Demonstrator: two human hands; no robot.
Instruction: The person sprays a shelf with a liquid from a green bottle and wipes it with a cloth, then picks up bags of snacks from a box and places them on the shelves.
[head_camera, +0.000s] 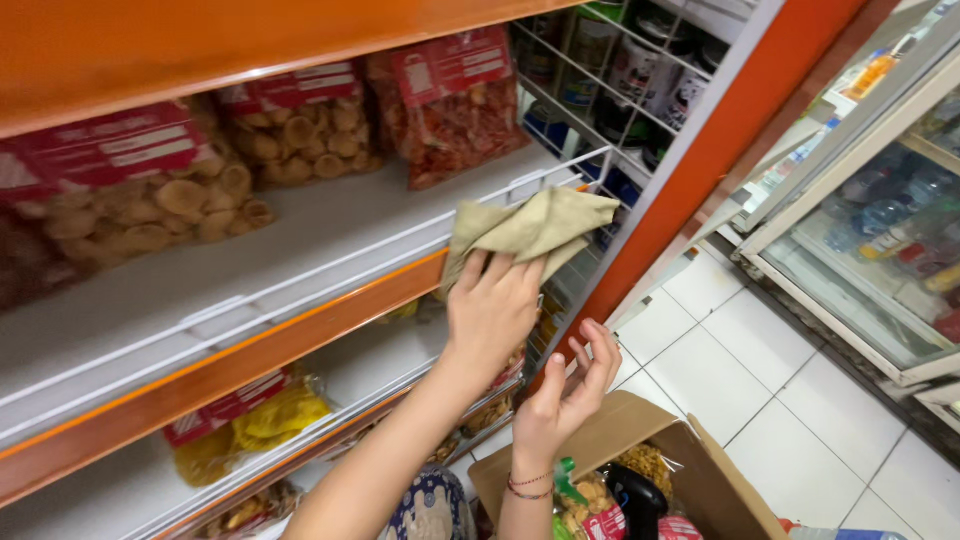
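A: Hands first, please. What are they doing?

B: The left hand (490, 310) is clamped on a crumpled beige cloth (535, 228), pressing it against the white wire rail (330, 262) at the front edge of the upper shelf (300, 235), near its right end. The right hand (570, 395) hangs lower, fingers apart and loosely curled, holding nothing; a thin beaded bracelet (528, 487) circles its wrist.

A: How would that wiping best be done?

B: In my judgement, keep the cloth bunched under the palm and draw it along the rail and front edge in long passes, steering wide of the snack bags (300, 125) at the back of the shelf.

A: And the surface?

B: The shelf is pale grey with an orange front lip. Clear bags of crackers with red labels sit along its back edge; the front strip is bare.

A: The room beyond?

B: A shop aisle. A lower shelf holds yellow snack bags (250, 425), an open cardboard box (640, 470) of packets stands on the white tiled floor (760, 390), and a glass-fronted cooler (880, 250) stands at right.
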